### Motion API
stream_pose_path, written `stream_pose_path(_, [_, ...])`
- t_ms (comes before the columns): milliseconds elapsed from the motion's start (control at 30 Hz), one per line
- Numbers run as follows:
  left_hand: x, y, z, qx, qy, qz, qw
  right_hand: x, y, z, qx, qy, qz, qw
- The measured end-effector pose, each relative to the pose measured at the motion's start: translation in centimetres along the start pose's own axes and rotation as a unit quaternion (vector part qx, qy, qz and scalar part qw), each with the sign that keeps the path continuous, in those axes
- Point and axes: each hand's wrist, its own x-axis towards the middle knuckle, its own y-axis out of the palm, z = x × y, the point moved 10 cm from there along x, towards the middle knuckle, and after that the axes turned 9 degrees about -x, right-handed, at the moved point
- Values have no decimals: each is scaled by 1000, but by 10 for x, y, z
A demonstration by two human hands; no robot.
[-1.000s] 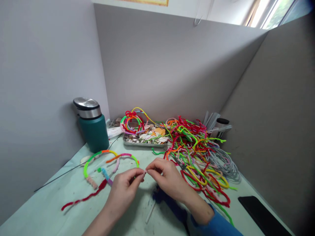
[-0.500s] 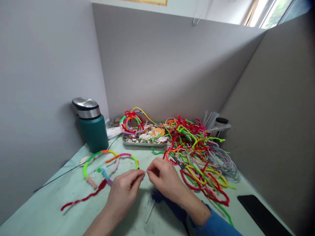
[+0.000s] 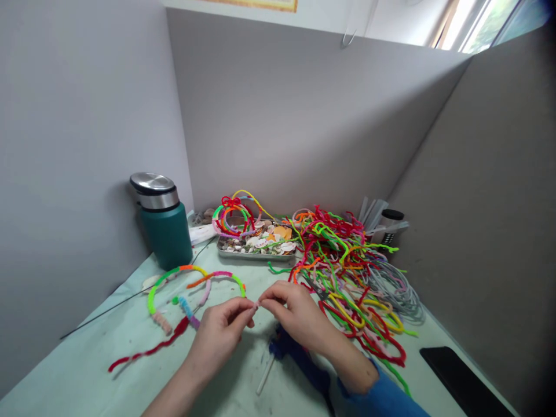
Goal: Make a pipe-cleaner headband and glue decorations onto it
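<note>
Between both hands is a small pale pink pipe cleaner piece (image 3: 256, 303), mostly hidden by the fingertips. My left hand (image 3: 223, 330) pinches it from the left, and my right hand (image 3: 297, 315) pinches it from the right, thumbs and forefingers nearly touching. Beneath my right hand lies a dark blue glue gun (image 3: 299, 359), a whitish glue stick (image 3: 266, 375) beside its front end. Left of my hands rests a multicoloured pipe cleaner shape (image 3: 152, 298), its curved strands crossing. A dark red twisted pipe cleaner (image 3: 152, 348) lies in front of it.
A tangled pile of pipe cleaners (image 3: 334, 249) spreads at right, with dark scissor blades (image 3: 319, 289) among it. Behind stand a metal tray (image 3: 256, 256) of shells and a coiled pipe cleaner bundle (image 3: 234, 217). A teal bottle (image 3: 167, 237) is left; a black phone-like slab (image 3: 460, 379) lies right.
My fingertips have shifted slightly around the pink piece, and my right forefinger and thumb are straighter. More of the glue gun shows beneath my right hand. The other things have stayed put.
</note>
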Motion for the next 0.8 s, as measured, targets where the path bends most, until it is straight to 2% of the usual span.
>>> stream_pose_path(133, [-4,0,-20,101,92,-5,991,-1,-4,2,-38,-21,5,999])
stream_pose_path(333, [-6,-1,-24,160,128,-23,979,-4,1,9,-113,-42,13,993])
stream_pose_path(433, [-8,-2,-26,152,127,-28,980,-5,1,12,-131,-48,1,990])
stream_pose_path(533, [-7,-4,-17,96,83,-27,991,-5,-1,13,-109,-38,-33,993])
stream_pose_path(633, [-2,-1,4,-24,-7,-7,1000,-6,0,11,-44,-18,-68,997])
stream_pose_path(733, [0,11,18,-182,-71,39,980,-5,6,1,62,30,-86,994])
stream_pose_path(800, [0,17,20,-260,-87,59,960,-4,16,-9,157,74,-69,982])
